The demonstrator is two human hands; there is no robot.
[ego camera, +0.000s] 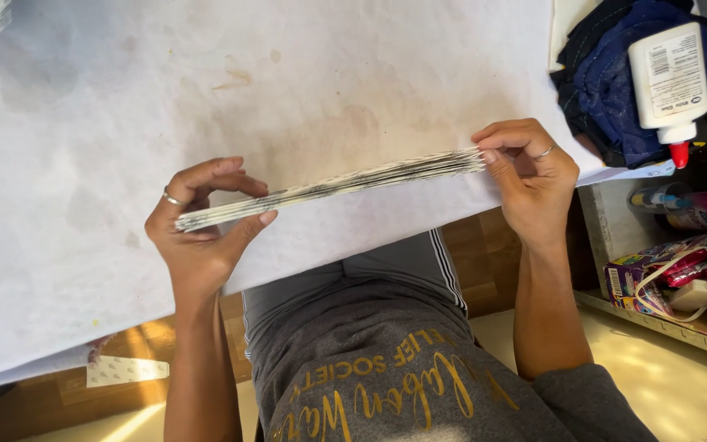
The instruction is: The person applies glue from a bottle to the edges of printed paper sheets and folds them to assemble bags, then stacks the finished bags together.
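A long, flat stack of folded paper strips (333,187), printed dark on pale, is held edge-on above a table covered with stained white paper (124,106). My left hand (198,225) grips the stack's left end between thumb and fingers; a ring shows on one finger. My right hand (529,176) pinches the right end, also with a ring. The stack runs slightly uphill from left to right, close to the table's near edge.
At the top right lies a white glue bottle with a red tip (671,78) on dark blue cloth (607,90). Below it a shelf (664,315) holds a box, a white cable and bottles. A strip of tape (124,370) hangs under the table's edge.
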